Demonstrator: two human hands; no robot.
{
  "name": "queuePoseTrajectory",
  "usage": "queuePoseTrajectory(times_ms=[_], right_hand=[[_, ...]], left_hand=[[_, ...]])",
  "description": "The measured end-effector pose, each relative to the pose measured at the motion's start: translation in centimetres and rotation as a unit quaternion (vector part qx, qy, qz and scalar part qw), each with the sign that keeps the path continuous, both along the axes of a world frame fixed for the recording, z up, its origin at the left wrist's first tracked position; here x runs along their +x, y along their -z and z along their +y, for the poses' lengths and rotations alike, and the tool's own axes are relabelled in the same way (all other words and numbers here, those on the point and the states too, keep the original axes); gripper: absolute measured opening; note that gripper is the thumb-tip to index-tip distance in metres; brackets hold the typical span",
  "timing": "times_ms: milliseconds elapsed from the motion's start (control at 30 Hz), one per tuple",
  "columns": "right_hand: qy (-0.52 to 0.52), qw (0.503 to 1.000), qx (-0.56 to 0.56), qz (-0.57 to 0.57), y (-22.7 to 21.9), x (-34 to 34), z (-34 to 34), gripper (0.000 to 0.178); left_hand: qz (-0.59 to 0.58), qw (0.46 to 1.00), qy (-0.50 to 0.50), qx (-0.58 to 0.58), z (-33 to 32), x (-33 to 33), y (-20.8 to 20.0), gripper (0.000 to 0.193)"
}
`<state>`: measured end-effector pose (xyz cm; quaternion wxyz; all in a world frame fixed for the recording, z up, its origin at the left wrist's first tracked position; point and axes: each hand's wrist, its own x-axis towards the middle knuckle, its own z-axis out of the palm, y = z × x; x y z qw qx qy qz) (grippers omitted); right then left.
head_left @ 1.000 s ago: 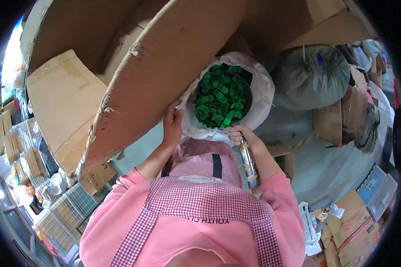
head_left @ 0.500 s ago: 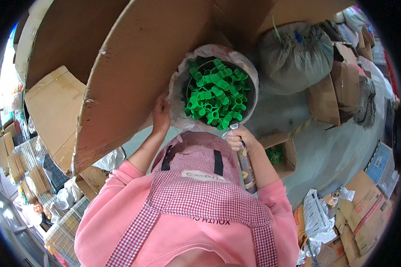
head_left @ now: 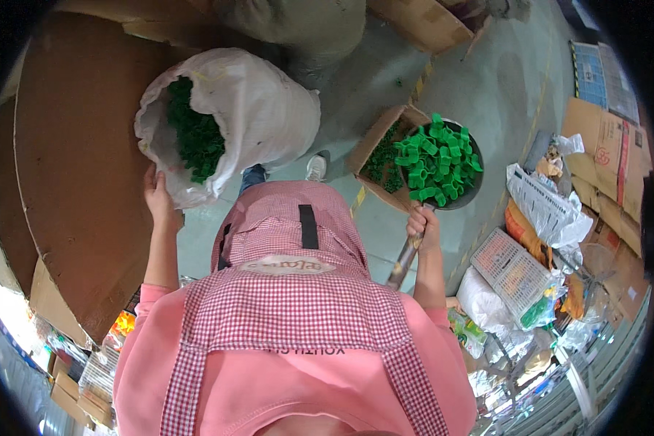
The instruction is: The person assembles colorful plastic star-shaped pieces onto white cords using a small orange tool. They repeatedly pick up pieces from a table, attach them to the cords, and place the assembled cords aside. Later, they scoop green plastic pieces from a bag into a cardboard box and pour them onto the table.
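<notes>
My left hand [head_left: 160, 192] is closed on the rim of a white woven sack [head_left: 272, 109]. The sack leans over with its mouth toward the left, and dark green pieces [head_left: 196, 134] show inside. To the right, my right hand [head_left: 423, 227] grips the long handle of a round dark pan-like scoop [head_left: 475, 190]. Bright green plastic clip-like pieces [head_left: 439, 160] are heaped in that scoop. Directly beside and partly beneath it is an open cardboard box [head_left: 365, 149] with small green bits in it.
A tall brown cardboard carton [head_left: 80, 160] stands at the left. Behind the sack sits a bulging grey-green bag [head_left: 298, 29]. Flattened cardboard [head_left: 607, 149], a white plastic crate [head_left: 512, 280] and plastic bags line the right. Yellow-and-black tape [head_left: 423, 76] marks the floor.
The filled scoop has moved from the sack's mouth out to the right, over beside the small box. My body has turned right; the left hand stays at the sack's rim, which now leans left.
</notes>
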<state>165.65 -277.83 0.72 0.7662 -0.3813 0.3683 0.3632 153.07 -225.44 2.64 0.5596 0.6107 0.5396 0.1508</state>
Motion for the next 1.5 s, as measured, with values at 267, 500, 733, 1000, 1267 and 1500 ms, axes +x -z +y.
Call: queuePoseTrajectory(times_ms=[267, 500, 733, 1000, 1267, 1500], right_hand=[[-0.145, 0.650, -0.743, -0.074, 16.6, 0.1, -11.7, 0.026], [-0.179, 0.557, -0.809, -0.053, 11.1, 2.3, -9.5, 0.029], [-0.198, 0.717, -0.553, -0.374, 7.8, 4.5, 2.8, 0.021], [-0.530, 0.811, -0.052, -0.241, -0.4, 3.4, 33.4, 0.018], [-0.586, 0.220, -0.478, -0.616, 9.4, 11.8, 43.7, 0.026], [-0.689, 0.334, -0.445, -0.465, 10.3, 10.5, 42.1, 0.036]], left_hand=[[0.025, 0.996, 0.083, 0.015, -0.8, 0.2, 1.8, 0.036], [0.046, 0.993, 0.091, 0.054, 0.3, -2.1, 1.3, 0.038], [0.031, 0.998, 0.048, 0.014, -0.8, -2.1, 2.0, 0.040], [-0.014, 0.995, -0.029, 0.095, -0.2, -0.5, 3.8, 0.033], [-0.078, 0.995, -0.063, 0.014, -1.0, -0.3, 1.1, 0.028], [-0.127, 0.987, -0.062, -0.078, 0.0, -0.4, -0.7, 0.025]])
